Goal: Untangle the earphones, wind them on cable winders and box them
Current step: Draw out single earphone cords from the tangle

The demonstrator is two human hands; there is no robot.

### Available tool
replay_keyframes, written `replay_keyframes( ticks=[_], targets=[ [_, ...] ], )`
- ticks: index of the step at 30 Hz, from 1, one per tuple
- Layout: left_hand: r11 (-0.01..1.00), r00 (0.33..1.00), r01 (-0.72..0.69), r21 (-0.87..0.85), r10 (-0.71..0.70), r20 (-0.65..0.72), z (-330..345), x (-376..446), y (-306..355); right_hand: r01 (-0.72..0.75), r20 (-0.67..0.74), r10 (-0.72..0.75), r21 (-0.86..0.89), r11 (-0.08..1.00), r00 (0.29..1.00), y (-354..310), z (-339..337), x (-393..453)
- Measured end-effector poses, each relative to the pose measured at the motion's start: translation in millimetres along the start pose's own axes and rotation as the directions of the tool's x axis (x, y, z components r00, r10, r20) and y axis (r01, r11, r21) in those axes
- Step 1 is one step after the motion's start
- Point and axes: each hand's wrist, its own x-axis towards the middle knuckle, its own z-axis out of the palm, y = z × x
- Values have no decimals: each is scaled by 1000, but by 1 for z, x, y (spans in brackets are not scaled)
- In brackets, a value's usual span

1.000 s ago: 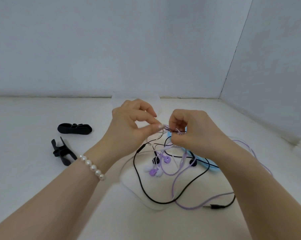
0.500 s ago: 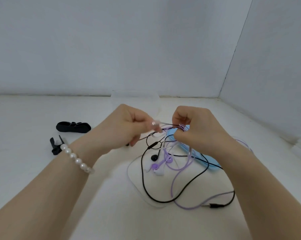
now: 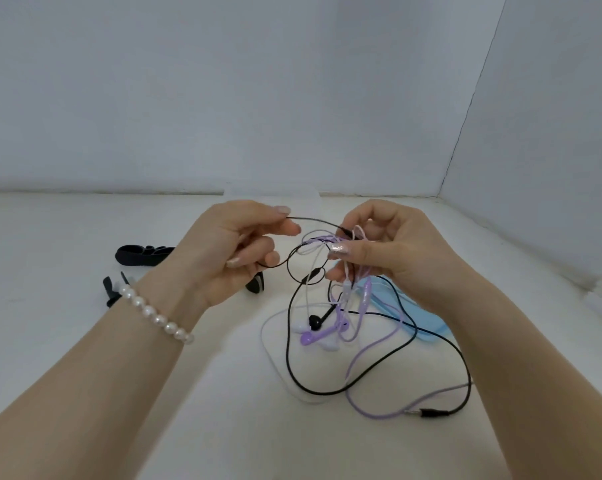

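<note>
Black, purple and white earphones hang tangled between my hands above the white table. My left hand [image 3: 237,252] pinches the black cable [image 3: 313,220], which loops below and runs down to a long bend [image 3: 292,372]. My right hand [image 3: 382,247] pinches the knot of purple and white cables [image 3: 322,242]. The purple cable [image 3: 358,362] trails down to the table. A black earbud [image 3: 315,321], a purple earbud [image 3: 308,338] and white earbuds [image 3: 329,345] dangle low. Two plugs [image 3: 427,412] lie at the front right.
Two black cable winders lie at the left, one flat [image 3: 142,254] and one [image 3: 114,289] partly behind my wrist. A third black winder [image 3: 256,284] peeks out below my left hand. A light blue winder [image 3: 410,317] lies under the cables. A clear box [image 3: 271,197] stands by the back wall.
My hands have moved apart and a little higher. My left hand has drawn the black cable out to the left, opening black loops between the hands.
</note>
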Motion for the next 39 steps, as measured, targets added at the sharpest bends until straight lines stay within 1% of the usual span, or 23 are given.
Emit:
replay_keyframes(
  ticks=[2, 6, 11, 13, 16, 18, 21, 23, 25, 27, 30, 32, 34, 37, 39],
  targets=[
    [1000, 1000, 2, 19, -2, -3, 1, 1, -1, -16, 6, 16, 52, 998, 1000, 2, -1, 0],
    [997, 1000, 2, -81, -1, 15, 0, 4, -1, -34, 9, 33, 62, 997, 999, 6, -2, 2],
    [985, 994, -99, -140, 104, 29, 2, 4, -2, -65, 17, 64, 21, 998, 998, 9, -3, 5],
    [981, 989, -123, -152, 134, 62, 1, 4, -4, -79, 6, 79, 11, 997, 997, 11, -2, 5],
    [985, 979, -149, -88, 159, 124, 1, 5, -7, -104, -66, 101, -35, 994, 993, 11, 0, 7],
    [987, 980, -152, -47, 157, 125, 2, 5, -10, -129, -129, 120, -58, 990, 984, 12, -1, 9],
    [990, 987, -136, -27, 137, 80, 3, 6, -10, -176, -195, 166, -38, 984, 967, 12, -5, 10],
    [991, 991, -133, 30, 133, 30, 3, 7, -11, -192, -238, 181, -20, 981, 954, 12, -9, 9],
    [990, 992, -127, 56, 128, -8, 4, 8, -12, -193, -246, 187, 3, 981, 951, 13, -11, 8],
    [994, 993, -113, 8, 113, -38, 5, 8, -12, -197, -223, 199, 31, 980, 954, 14, -12, 8],
    [985, 997, -47, -169, 34, -75, 2, 8, -7, -206, -130, 222, 126, 970, 966, 10, -10, 7],
    [960, 997, 23, -277, -44, -68, 2, 8, -5, -199, -87, 220, 207, 958, 972, 9, -8, 7],
    [937, 991, 75, -340, -107, -75, 3, 7, -4, -194, -56, 221, 308, 932, 974, 8, -6, 8],
    [867, 978, 118, -485, -186, -93, 2, 8, -6, -186, 9, 203, 443, 877, 979, 7, 0, 7],
    [837, 969, 147, -527, -229, -92, 2, 11, -7, -192, 39, 199, 488, 851, 979, 9, 3, 7]
  ],
)
